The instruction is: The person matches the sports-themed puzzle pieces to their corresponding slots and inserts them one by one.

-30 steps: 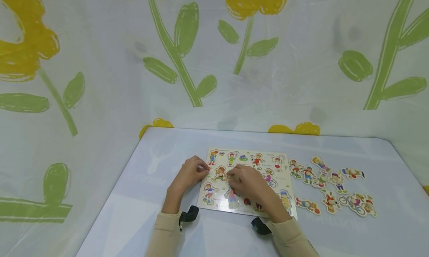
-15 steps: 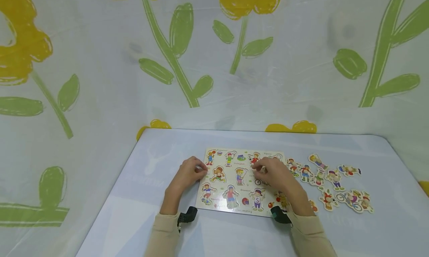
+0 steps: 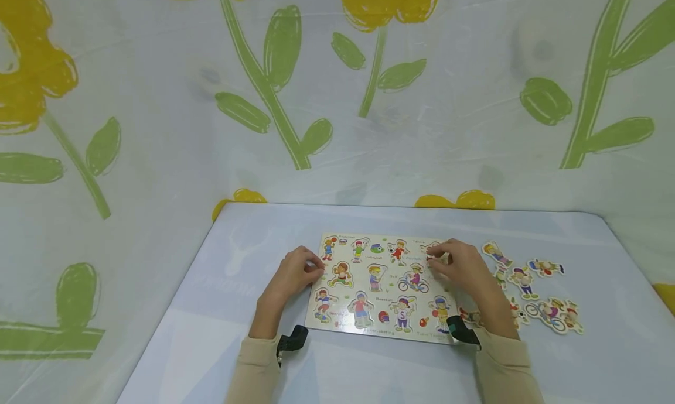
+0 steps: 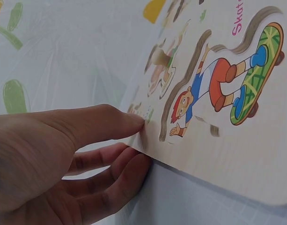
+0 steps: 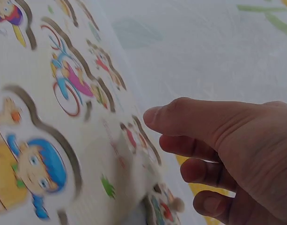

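Observation:
A pale wooden puzzle board (image 3: 382, 288), printed with sports figures in cut-out recesses, lies flat on the table. My left hand (image 3: 292, 270) grips its left edge; in the left wrist view the thumb is over the top and the fingers are at the rim, beside a skateboarder picture (image 4: 213, 84). Over the board's upper right part hovers my right hand (image 3: 464, 269), thumb and fingers bent and apart. Nothing shows between them in the right wrist view, where a cyclist picture (image 5: 68, 84) and a knobbed loose piece (image 5: 164, 206) appear below the hand.
Right of the board lie several loose figure pieces, among them a cyclist piece (image 3: 551, 313), a baseball player piece (image 3: 523, 282) and a sideways figure (image 3: 545, 268). My right forearm covers some others. A flower-print curtain (image 3: 390, 146) stands behind the white table (image 3: 253, 228).
My right hand has moved right across the board, from its middle to its upper right part, uncovering the golfer and cyclist pictures. The left hand stays at the left edge.

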`<move>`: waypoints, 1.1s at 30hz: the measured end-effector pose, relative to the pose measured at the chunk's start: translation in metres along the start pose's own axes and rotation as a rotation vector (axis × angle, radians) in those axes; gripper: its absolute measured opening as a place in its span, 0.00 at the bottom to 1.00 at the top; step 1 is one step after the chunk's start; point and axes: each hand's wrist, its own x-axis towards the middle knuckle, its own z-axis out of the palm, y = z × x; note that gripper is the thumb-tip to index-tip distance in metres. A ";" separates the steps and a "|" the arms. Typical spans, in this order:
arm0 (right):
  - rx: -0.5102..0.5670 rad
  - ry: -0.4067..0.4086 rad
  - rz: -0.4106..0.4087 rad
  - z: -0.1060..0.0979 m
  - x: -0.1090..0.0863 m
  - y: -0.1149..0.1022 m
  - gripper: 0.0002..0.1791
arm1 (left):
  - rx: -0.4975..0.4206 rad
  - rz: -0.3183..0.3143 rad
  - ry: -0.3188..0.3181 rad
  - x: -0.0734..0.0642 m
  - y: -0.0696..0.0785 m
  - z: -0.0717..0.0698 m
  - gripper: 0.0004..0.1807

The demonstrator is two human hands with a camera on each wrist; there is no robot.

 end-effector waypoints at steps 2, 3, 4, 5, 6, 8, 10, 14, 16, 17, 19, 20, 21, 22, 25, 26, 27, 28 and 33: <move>-0.005 0.015 0.026 -0.003 -0.001 0.006 0.12 | 0.003 0.005 0.001 -0.001 0.001 -0.001 0.02; -0.004 0.024 0.034 -0.005 -0.001 0.008 0.12 | 0.002 0.006 0.000 -0.001 0.001 -0.001 0.02; 0.001 0.031 0.044 -0.006 -0.002 0.011 0.11 | 0.003 0.007 -0.001 -0.001 0.002 -0.001 0.02; 0.007 0.039 0.054 -0.008 -0.003 0.014 0.11 | 0.003 0.008 -0.002 -0.001 0.002 -0.001 0.02; 0.011 0.046 0.063 -0.009 -0.004 0.017 0.11 | 0.006 0.009 -0.002 0.000 0.002 -0.001 0.02; 0.015 0.054 0.075 -0.011 -0.004 0.021 0.11 | 0.005 0.007 -0.001 0.000 0.001 -0.001 0.02; 0.002 0.063 0.096 -0.011 -0.005 0.024 0.12 | 0.006 0.003 -0.002 0.000 0.001 0.000 0.02; -0.033 0.077 0.143 -0.012 -0.007 0.028 0.13 | -0.001 -0.005 -0.005 0.001 0.000 0.000 0.02; -0.040 0.067 0.167 -0.013 -0.007 0.029 0.13 | -0.005 -0.005 -0.006 0.002 0.000 0.000 0.02; -0.040 0.058 0.175 -0.014 -0.008 0.030 0.13 | -0.006 -0.008 -0.005 0.001 0.000 0.000 0.02; -0.038 0.038 0.188 -0.014 -0.008 0.032 0.13 | -0.004 -0.013 -0.006 0.001 0.000 0.000 0.02; -0.037 0.026 0.192 -0.015 -0.009 0.033 0.13 | -0.002 -0.011 -0.005 0.001 0.000 0.000 0.02; -0.035 0.017 0.195 -0.015 -0.009 0.033 0.13 | 0.000 -0.012 -0.003 0.001 0.000 0.000 0.02; -0.034 0.012 0.197 -0.015 -0.009 0.034 0.13 | 0.001 -0.013 -0.003 0.001 0.000 0.000 0.02; -0.029 0.007 0.200 -0.016 -0.009 0.034 0.13 | 0.003 -0.004 -0.001 0.002 -0.001 0.000 0.02; -0.029 0.007 0.200 -0.016 -0.009 0.034 0.13 | 0.003 -0.001 -0.001 0.002 -0.001 0.000 0.02; -0.027 0.006 0.203 -0.016 -0.009 0.034 0.13 | 0.002 0.002 -0.001 0.002 -0.002 0.000 0.02; -0.026 0.006 0.205 -0.016 -0.009 0.034 0.13 | 0.001 0.005 -0.001 0.002 -0.002 0.000 0.03; -0.019 0.004 0.219 -0.016 -0.010 0.035 0.13 | -0.004 0.007 -0.001 0.002 -0.002 0.000 0.03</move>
